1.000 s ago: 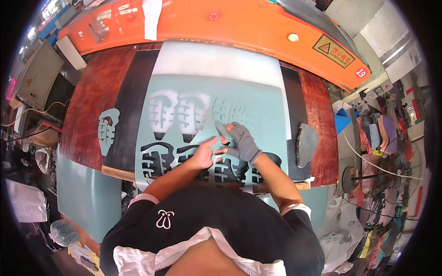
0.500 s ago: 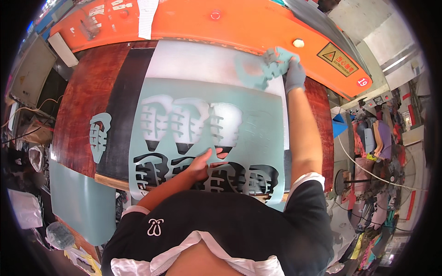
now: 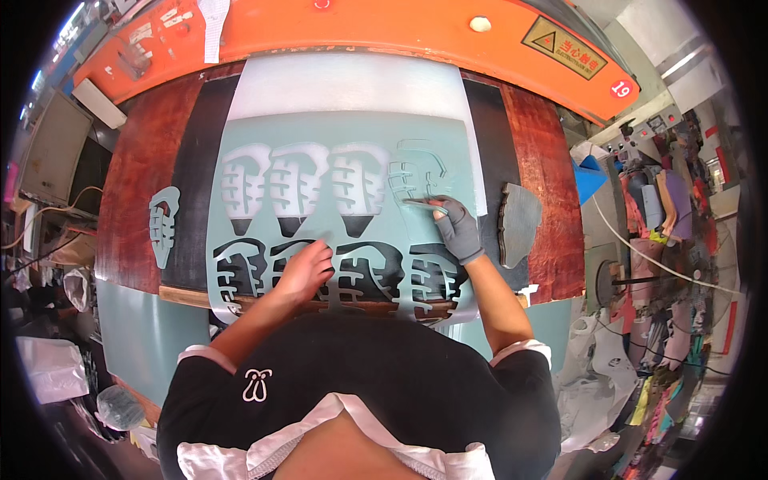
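A grey-green sheet (image 3: 320,128) lies on the table, with rows of shoe-upper-shaped openings cut through it. My right hand (image 3: 459,230), in a grey glove, pinches the lower edge of a slotted cut-out piece (image 3: 420,206) at the right of the upper row. That piece is partly lifted, and cut lines show around it. Bare and loosely curled, my left hand (image 3: 306,270) is over the lower row of openings with nothing visible in it. A loose cut-out piece (image 3: 163,226) lies to the left. At the right rests a dark grey, shoe-upper-shaped item (image 3: 520,226), perhaps a stack.
An orange machine beam (image 3: 280,36) spans the far side of the table. Beneath the sheet is a white board (image 3: 352,84). Red-brown table panels (image 3: 136,160) flank black strips. A blue holder (image 3: 590,179) and hanging coloured scraps (image 3: 640,240) are at the right.
My right hand has come down from the far right, no longer with the green piece it carried, and now grips another at the sheet. My left hand has shifted left and curled more.
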Demonstrator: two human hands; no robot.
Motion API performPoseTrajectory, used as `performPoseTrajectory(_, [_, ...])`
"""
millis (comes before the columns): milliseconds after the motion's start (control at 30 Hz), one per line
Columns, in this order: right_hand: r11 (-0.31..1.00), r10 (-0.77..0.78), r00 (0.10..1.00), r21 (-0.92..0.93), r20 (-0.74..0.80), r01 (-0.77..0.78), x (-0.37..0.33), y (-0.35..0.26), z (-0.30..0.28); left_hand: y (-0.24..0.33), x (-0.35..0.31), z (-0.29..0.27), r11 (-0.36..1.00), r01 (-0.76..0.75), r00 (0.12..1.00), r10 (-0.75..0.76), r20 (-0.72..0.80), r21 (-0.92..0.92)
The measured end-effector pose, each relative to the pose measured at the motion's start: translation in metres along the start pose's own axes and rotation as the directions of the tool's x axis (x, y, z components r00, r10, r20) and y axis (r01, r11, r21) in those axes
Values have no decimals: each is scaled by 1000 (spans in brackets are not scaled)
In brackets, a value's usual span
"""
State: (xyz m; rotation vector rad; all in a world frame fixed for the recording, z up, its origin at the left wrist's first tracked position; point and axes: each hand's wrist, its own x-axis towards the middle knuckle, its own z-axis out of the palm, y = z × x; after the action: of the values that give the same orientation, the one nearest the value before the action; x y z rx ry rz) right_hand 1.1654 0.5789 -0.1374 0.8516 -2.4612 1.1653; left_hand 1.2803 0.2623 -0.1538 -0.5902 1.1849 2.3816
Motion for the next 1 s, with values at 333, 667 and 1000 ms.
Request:
performPoseTrajectory(333, [983, 170, 955, -19, -245, -180, -5, -1, 20, -49, 65, 92, 887, 400, 901, -336, 274, -228])
performPoseTrajectory(667, [926, -271, 952, -232, 140, 297, -11, -10, -4, -42, 98, 76, 769, 606, 614, -288, 735, -205])
performPoseTrajectory(1000, [986, -159, 987, -48, 9, 159, 10, -1, 0, -33, 82, 75, 895, 443, 676, -295, 675, -52])
